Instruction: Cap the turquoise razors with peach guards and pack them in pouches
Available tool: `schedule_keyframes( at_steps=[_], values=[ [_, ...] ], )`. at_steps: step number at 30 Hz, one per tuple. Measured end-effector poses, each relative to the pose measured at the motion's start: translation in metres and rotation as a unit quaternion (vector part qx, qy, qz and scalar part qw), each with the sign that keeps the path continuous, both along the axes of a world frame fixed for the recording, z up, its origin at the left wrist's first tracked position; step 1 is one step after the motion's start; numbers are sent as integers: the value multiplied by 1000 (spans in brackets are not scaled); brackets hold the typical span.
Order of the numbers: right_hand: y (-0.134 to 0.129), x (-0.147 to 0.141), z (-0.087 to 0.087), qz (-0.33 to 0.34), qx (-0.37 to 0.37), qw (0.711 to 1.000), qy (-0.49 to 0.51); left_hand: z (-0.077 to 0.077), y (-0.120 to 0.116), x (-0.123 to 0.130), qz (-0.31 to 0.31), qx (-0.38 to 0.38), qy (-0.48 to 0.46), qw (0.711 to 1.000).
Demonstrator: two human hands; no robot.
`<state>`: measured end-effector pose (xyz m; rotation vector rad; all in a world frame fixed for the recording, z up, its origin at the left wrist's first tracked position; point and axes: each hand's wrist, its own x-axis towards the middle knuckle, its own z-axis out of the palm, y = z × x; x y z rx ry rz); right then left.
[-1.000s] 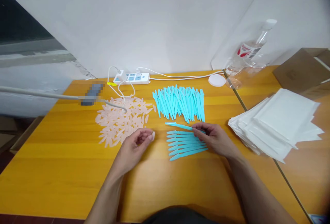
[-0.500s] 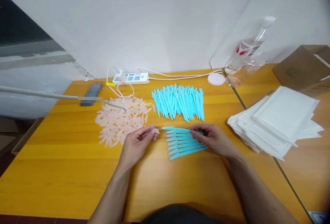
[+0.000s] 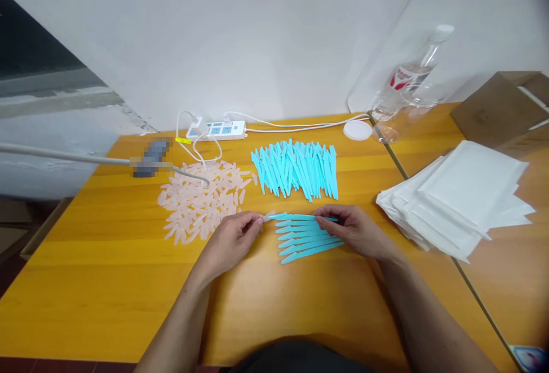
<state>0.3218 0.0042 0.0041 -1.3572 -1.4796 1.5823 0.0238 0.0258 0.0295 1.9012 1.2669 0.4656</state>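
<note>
My left hand (image 3: 237, 239) pinches a small translucent blade cap (image 3: 268, 216) at the left tip of the topmost turquoise eyebrow razor (image 3: 295, 216). My right hand (image 3: 352, 228) grips that razor near its right end between thumb and fingers. Below it, several more turquoise razors (image 3: 306, 243) lie side by side in a row, their blade ends to the left. A heap of pale pinkish caps (image 3: 201, 201) spreads behind and left of my left hand. Farther back is a dense pile of turquoise razors (image 3: 295, 170).
A white power strip (image 3: 218, 130) with cables stands by the wall, left of a round white lid (image 3: 357, 130). White padded envelopes (image 3: 454, 195) are stacked at right, before a cardboard box (image 3: 497, 110) and a clear bottle (image 3: 407, 78). A blurred dark object (image 3: 152, 158) lies at left.
My left hand has moved right, bringing the cap from a small gap away to the razor's tip. My right hand stays on the same razor.
</note>
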Motion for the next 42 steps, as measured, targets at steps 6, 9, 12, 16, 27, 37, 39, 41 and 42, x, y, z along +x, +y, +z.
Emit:
schedule_keyframes(
  at_steps=[6, 9, 12, 16, 27, 37, 39, 41, 42],
  values=[
    [0, 3, 2, -12, 7, 1000, -9, 8, 1, -8, 1, -7, 12, 1000],
    [0, 2, 2, -6, 6, 1000, -9, 11, 1, -4, -18, 4, 26, 1000],
    [-1, 0, 2, 6, 6, 1000, -8, 10, 5, 8, -36, 27, 39, 998],
    [0, 0, 2, -2, 35, 999, -37, 7, 12, 11, -27, 49, 30, 998],
    [1, 4, 4, -13, 61, 997, -40, 10, 11, -1, -56, 38, 49, 996],
    [-1, 5, 3, -4, 48, 999, -21, 14, 15, -11, -69, 35, 81, 994],
    [-1, 3, 3, 2, 40, 999, -16, 14, 14, -5, -85, 34, 78, 993],
    [-1, -1, 1, 12, 31, 999, -13, 12, 14, 3, -97, 37, 68, 992],
    [0, -2, 0, 15, 31, 999, -16, 10, 15, 8, -97, 40, 62, 993]
  ],
)
